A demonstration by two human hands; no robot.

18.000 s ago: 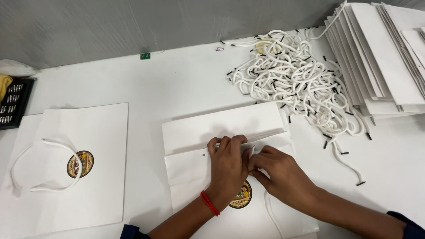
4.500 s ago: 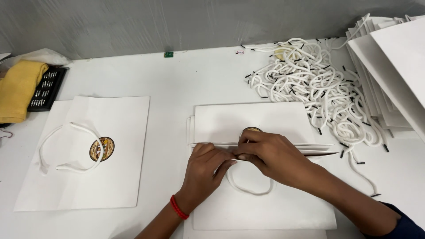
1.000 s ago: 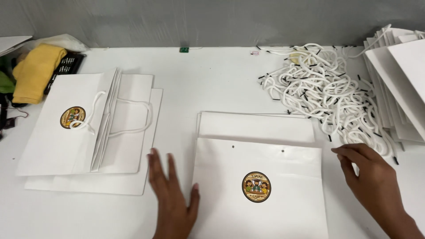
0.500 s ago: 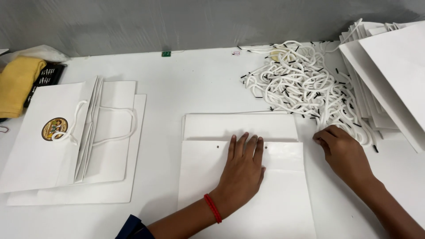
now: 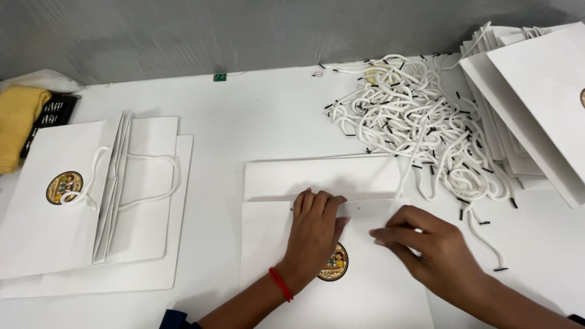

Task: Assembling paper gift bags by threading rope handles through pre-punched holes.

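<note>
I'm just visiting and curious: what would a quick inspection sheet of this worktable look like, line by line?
Surface: white table, bare in the middle.
Job's things: flat white paper bag with a round sticker; pile of white cords with black tips beside it.
Clutter: bags with handles stacked at left; stack of flat bags at right; yellow cloth and a black object at far left.
Hands: left hand pressed flat on the bag; right hand pinching a cord, fingers closed.
Cables: nothing seen.
Surroundings: grey wall behind.
</note>
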